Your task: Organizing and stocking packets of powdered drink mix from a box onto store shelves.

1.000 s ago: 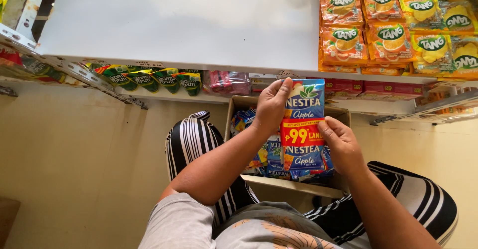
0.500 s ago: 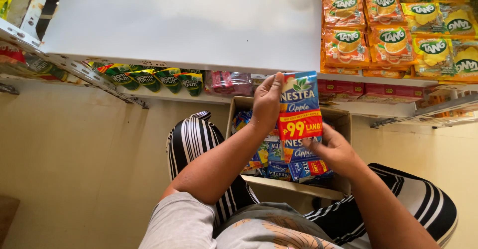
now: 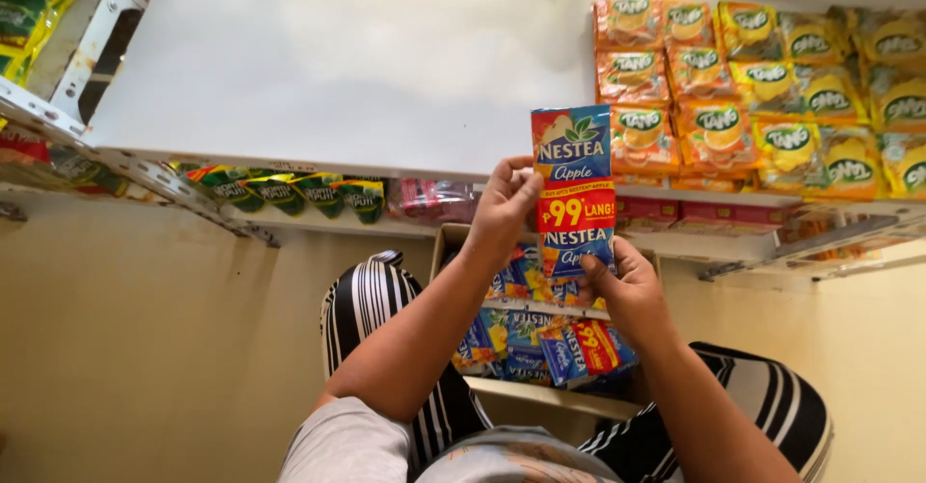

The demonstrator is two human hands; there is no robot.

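Up from just above the box to the white shelf's front edge has come the blue sachet strip. Left hand pinches its side, right hand pinches its bottom. A loose pinch could let the limp strip sag and slip back into the box. Orange packets fill the shelf's right; green ones sit on a lower shelf, above a beige floor.

Glossy foil sachet strip

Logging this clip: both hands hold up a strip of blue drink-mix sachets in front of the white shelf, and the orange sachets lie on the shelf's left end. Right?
Not quite. The head view shows the orange sachets on the white shelf's right end. Both the left hand and right hand do hold the blue sachet strip.
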